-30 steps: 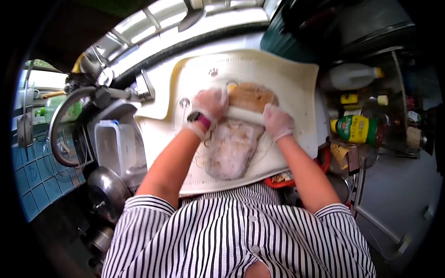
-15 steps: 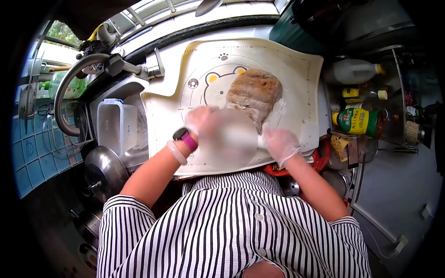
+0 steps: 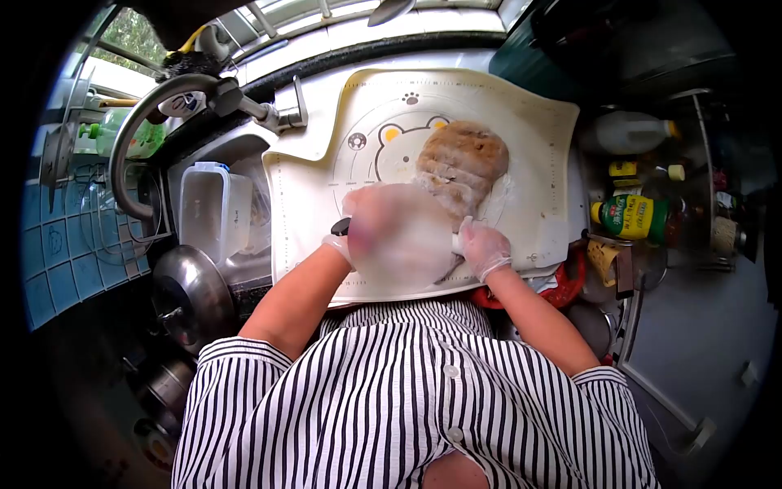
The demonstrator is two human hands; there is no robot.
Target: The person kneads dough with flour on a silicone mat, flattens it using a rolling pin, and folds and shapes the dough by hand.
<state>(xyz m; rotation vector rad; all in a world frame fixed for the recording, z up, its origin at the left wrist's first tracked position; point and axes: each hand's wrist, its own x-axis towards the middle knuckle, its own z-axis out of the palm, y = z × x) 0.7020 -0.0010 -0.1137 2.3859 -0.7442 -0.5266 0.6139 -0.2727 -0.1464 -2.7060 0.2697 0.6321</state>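
A large brown, floured piece of dough [image 3: 466,155] lies on a cream silicone mat [image 3: 533,155], with ridges pressed across its lower part. My right hand [image 3: 486,248], in a clear glove, is closed around a short white handle [image 3: 459,242] at the dough's near edge. To the left and nearer me is my gloved left hand [image 3: 358,200]; a blurred patch covers most of its fingers and whatever lies between the two hands. What the handle belongs to is hidden by that same patch.
At left are a sink with a clear plastic container [image 3: 213,208], a curved faucet [image 3: 122,155] and a metal pan lid [image 3: 191,289]. Bottles, including a green-and-yellow one [image 3: 631,216], line a rack at right. A red basin [image 3: 574,273] sits beneath the mat's near right edge.
The view has shifted, so mat and dough appear farther right. Against the mat, my left hand has turned at the wrist and moved slightly; my right hand keeps its hold on the white handle.
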